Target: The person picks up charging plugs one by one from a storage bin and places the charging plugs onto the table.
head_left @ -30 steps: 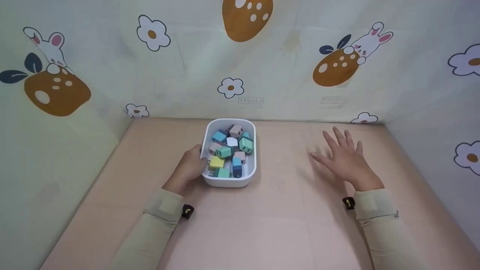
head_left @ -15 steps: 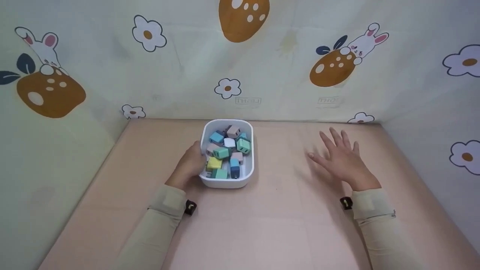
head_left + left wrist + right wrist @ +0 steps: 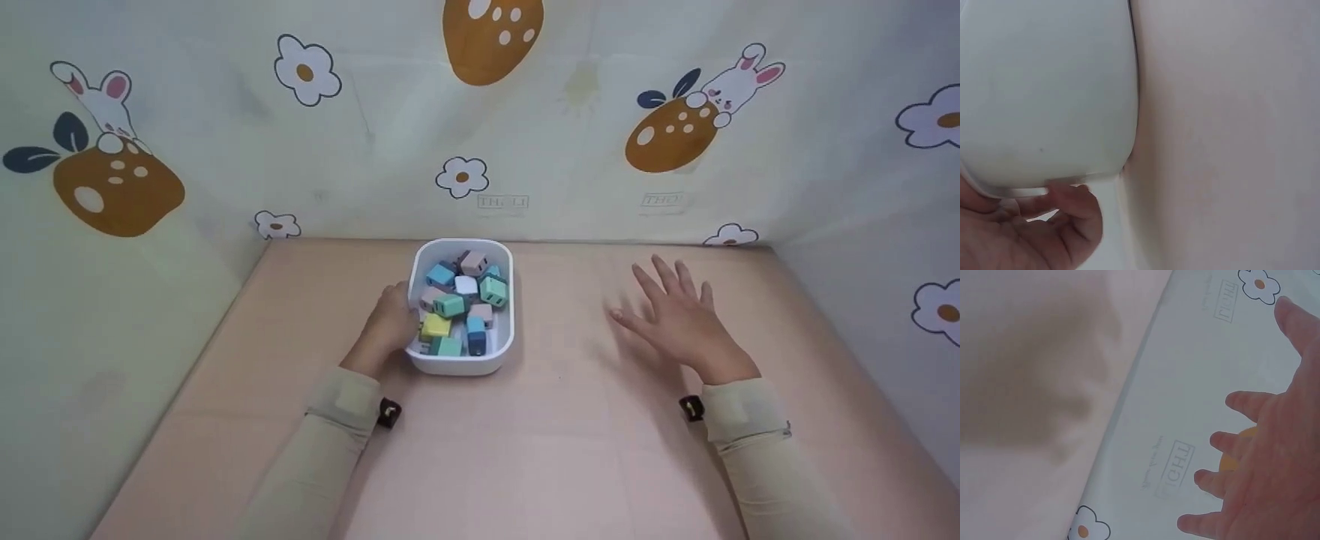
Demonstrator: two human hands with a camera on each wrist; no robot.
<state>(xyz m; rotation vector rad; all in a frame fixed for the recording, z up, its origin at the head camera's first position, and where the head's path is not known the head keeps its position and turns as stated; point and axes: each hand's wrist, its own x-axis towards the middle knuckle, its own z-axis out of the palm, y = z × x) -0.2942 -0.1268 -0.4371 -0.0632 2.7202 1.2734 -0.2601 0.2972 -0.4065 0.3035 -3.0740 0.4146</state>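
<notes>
A white plastic tub (image 3: 459, 366) with rounded corners stands on the table. Inside it lies a heap of small charger plugs in several colours, among them a yellow plug (image 3: 436, 325), a white one (image 3: 466, 286) and a mint-green one (image 3: 450, 305). My left hand (image 3: 391, 321) grips the tub's left side at the rim; in the left wrist view its curled fingers (image 3: 1081, 208) sit against the tub wall (image 3: 1050, 101). My right hand (image 3: 684, 322) hovers over the table to the right of the tub, palm down, holding nothing. Its spread fingers (image 3: 1241, 405) show in the right wrist view.
The table has a pale pinkish cover (image 3: 555, 465). Behind it hangs a cream cloth wall (image 3: 382, 150) printed with rabbits, flowers and orange fruit, and similar cloth closes both sides. A small black device (image 3: 388, 412) sits at the left wrist, another (image 3: 691, 408) at the right.
My left hand has shifted slightly forward along the tub's rim, its forearm a little to the right. The right hand has drifted slightly left, still spread. The tub and plugs stay put.
</notes>
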